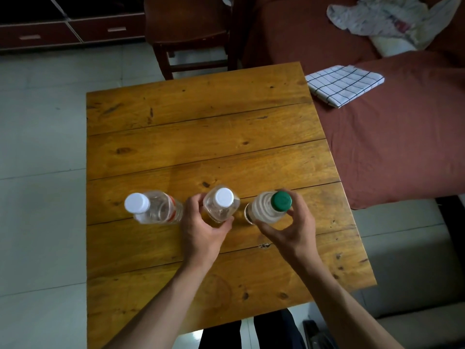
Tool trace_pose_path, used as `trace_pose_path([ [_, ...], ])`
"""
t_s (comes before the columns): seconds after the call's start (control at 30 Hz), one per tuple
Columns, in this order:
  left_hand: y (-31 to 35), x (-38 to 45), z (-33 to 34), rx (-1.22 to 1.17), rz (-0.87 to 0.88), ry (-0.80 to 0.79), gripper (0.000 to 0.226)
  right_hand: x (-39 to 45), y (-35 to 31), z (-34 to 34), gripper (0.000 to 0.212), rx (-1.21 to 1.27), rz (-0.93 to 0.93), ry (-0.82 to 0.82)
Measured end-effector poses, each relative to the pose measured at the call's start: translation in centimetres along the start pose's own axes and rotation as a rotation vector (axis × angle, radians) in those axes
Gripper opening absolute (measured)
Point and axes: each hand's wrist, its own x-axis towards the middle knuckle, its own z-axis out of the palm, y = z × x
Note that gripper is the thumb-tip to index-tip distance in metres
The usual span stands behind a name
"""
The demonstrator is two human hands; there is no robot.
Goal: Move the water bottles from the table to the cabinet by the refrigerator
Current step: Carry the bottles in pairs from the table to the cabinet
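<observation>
Three clear water bottles standing upright in a row across the near half of the wooden counter [201, 137], viewed from above. Leftmost bottle [156, 207]: white cap, red band on the label, untouched, just beside the left hand [203, 227] but apart from it. Middle bottle [221, 205]: white cap, squarish body, enclosed by the left grip, fingers curled round the far-left side and thumb [226, 221] pressed against the near side; contact evident, base resting on the counter as far as can be judged. Right bottle [266, 207]: green cap, ribbed shoulder, dark band low on the body, standing near the middle bottle with a narrow gap between. Right hand [294, 227] cupped round this bottle from the right, fingertips at the far side beside the cap, thumb [266, 226] along the near side; grip partly closed about the bottle (whether pressed firm against the plastic, cannot tell). Both forearms bare, entering from the bottom edge. Remainder of the counter bare planks with knots and seams. Beyond the far edge, a dark wooden chair [191, 34] on a pale tiled floor [45, 122]; low dark drawers [68, 34] along the upper left. To the right, a bed [402, 147] under a reddish-brown cover, touching or just beside the counter's right edge, bearing a folded white checked cloth [344, 84] and, farther back, a crumpled pale cloth [387, 18]. No cabinet or refrigerator identifiable with certainty.
</observation>
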Motion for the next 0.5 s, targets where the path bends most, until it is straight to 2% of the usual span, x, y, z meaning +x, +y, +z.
trace_pose_path([
  [0.2, -0.2, 0.2, 0.7, 0.041, -0.039, 0.004, 0.070, -0.3, 0.8, 0.7, 0.066, 0.042, 0.085, 0.031],
  [0.37, 1.4, 0.2, -0.7, 0.069, 0.057, 0.036, 0.065, 0.3, -0.1, -0.2, 0.068, 0.147, 0.059, 0.014],
  [0.5, 4.6, 0.2, -2.8, -0.007, 0.065, 0.080, 0.068, 0.3, -3.0, -1.9, 0.056, 0.211, 0.004, 0.065],
])
